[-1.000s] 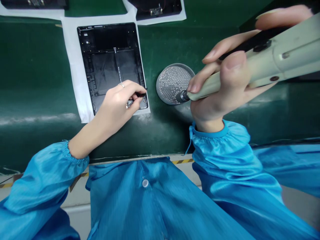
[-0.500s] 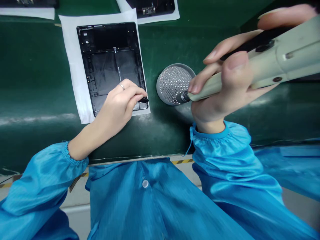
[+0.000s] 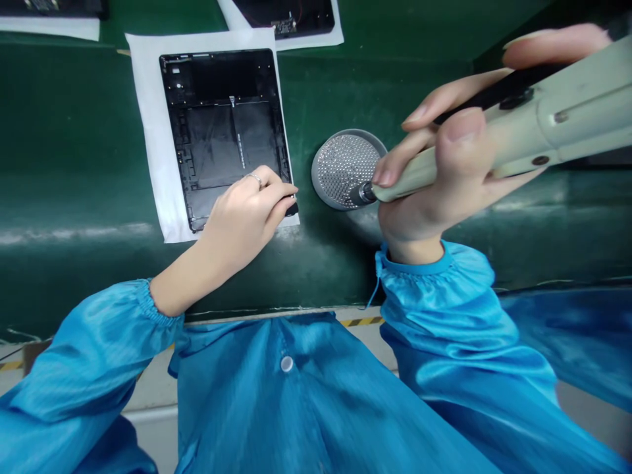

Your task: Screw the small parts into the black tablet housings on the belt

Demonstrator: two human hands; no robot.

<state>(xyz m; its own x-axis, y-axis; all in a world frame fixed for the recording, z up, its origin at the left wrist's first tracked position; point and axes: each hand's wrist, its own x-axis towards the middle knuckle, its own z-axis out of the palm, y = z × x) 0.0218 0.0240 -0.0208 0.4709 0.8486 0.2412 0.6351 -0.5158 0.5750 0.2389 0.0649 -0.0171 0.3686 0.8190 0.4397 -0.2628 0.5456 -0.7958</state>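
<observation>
A black device housing [image 3: 222,141] lies on a white sheet [image 3: 148,138] on the green table. My left hand [image 3: 247,214] rests over its lower right corner, fingers pinched together at the edge; what is between the fingertips is hidden or too small to name. My right hand [image 3: 444,158] is wrapped round a pale green electric screwdriver [image 3: 567,112]. The screwdriver's metal tip end [image 3: 363,193] is over a round dish with a perforated metal top [image 3: 345,164], to the right of the housing.
Another black housing [image 3: 311,13] on a white sheet is at the top, beside the first. A third dark housing [image 3: 54,8] lies at the top left. A blue-clothed person's part [image 3: 582,336] shows at the right edge, beyond my sleeve.
The housing with its sheet has shifted slightly right and down. My left hand has moved a little right with it, and the small dark piece at its fingertips is less visible.
</observation>
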